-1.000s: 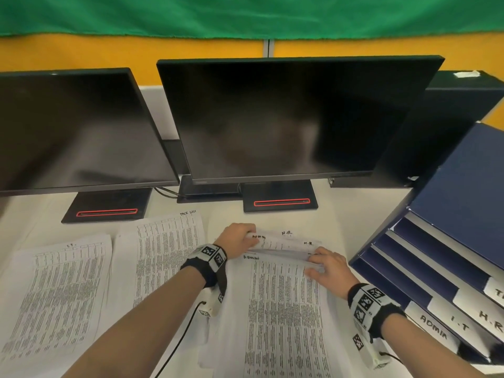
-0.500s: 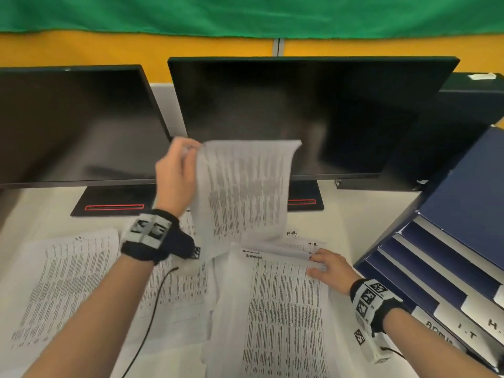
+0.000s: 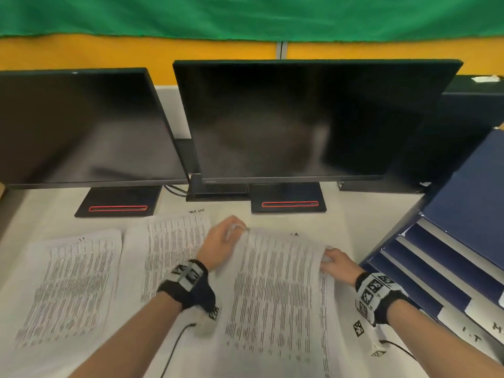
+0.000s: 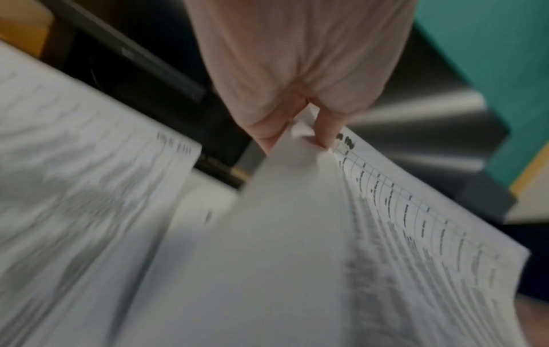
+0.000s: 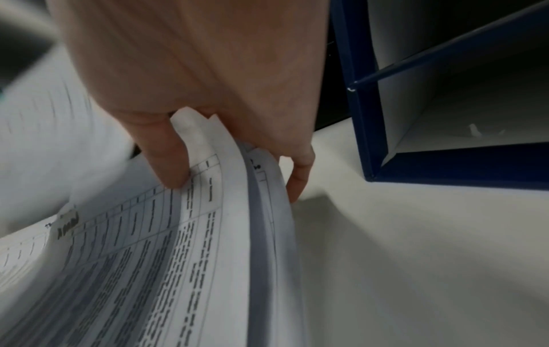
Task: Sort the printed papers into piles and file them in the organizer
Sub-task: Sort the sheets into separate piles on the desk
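A printed sheet (image 3: pixel 272 282) lies over the middle paper stack (image 3: pixel 327 323) on the white desk. My left hand (image 3: pixel 240 229) pinches that sheet's top left corner; the left wrist view shows thumb and finger of the left hand (image 4: pixel 300 138) clamped on the sheet (image 4: pixel 282 234). My right hand (image 3: pixel 327 257) grips the stack's top right corner. In the right wrist view, the right hand (image 5: pixel 208 145) has curled sheets of the stack (image 5: pixel 178 258) between thumb and fingers. Two sorted piles lie to the left, one marked I.T (image 3: pixel 68 290) and a task-list pile (image 3: pixel 174 255). The blue organizer (image 3: pixel 436 268) stands at the right.
Two dark monitors (image 3: pixel 300 118) (image 3: pixel 76 126) stand on bases along the back of the desk. A black box (image 3: pixel 477 105) sits behind the organizer (image 5: pixel 371 117), whose slots carry labels such as I.T and H.R. Wrist cables trail near the front edge.
My left hand picked a sheet off the middle stack, raised it in front of the monitor, then brought it back down over the stack. The right hand stayed on the stack's corner.
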### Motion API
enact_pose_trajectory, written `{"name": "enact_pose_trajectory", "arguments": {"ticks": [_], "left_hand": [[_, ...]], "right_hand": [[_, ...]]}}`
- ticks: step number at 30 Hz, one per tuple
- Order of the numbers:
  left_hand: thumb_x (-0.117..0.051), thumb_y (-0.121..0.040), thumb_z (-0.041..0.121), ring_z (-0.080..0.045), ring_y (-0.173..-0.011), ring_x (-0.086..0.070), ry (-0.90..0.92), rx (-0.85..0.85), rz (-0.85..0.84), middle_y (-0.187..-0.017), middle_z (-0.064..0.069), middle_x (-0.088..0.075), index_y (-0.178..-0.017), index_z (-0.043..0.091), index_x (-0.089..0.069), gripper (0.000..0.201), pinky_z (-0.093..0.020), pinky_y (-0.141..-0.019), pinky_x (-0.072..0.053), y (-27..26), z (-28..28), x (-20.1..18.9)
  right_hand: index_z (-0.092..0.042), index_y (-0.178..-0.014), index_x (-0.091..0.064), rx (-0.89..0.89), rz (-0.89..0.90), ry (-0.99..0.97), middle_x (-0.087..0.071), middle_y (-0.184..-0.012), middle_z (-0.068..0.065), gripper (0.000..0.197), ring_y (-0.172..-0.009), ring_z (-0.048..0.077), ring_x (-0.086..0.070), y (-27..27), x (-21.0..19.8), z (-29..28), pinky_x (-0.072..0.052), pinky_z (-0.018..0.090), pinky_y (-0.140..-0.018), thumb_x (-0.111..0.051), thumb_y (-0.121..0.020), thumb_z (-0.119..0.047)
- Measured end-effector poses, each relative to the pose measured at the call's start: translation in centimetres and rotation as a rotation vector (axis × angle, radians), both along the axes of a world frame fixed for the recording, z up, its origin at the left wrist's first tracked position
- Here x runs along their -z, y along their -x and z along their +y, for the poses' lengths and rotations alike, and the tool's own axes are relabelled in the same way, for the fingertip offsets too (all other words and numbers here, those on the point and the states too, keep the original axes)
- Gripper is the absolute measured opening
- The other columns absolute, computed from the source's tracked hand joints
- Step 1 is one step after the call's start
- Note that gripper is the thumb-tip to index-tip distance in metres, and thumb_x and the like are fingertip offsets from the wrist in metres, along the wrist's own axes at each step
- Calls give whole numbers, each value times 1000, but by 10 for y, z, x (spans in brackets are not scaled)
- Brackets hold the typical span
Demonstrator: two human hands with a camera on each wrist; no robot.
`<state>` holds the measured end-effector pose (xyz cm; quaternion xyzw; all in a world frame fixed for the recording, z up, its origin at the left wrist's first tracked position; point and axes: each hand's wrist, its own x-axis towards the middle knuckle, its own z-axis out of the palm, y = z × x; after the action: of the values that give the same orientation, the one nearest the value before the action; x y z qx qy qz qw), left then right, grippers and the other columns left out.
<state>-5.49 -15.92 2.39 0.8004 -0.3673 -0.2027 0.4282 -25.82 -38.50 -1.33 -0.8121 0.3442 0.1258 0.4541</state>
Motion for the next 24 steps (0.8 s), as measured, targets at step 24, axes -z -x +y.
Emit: {"name": "enact_pose_trajectory", "arguments": {"ticks": [24], "left_hand": [[-30,-99,19,-26,-115,-43,-520,129,-302,-126,-3,-51,-122,25,-56,35,-42,-94,-39,-1,-54,47]], "right_hand": [[-28,-100,-71,-483,-256,662,-67,-83,-10,17,-81,10,-47,28,-3,24,-30,24,-75,-59,-88,-26]]}}
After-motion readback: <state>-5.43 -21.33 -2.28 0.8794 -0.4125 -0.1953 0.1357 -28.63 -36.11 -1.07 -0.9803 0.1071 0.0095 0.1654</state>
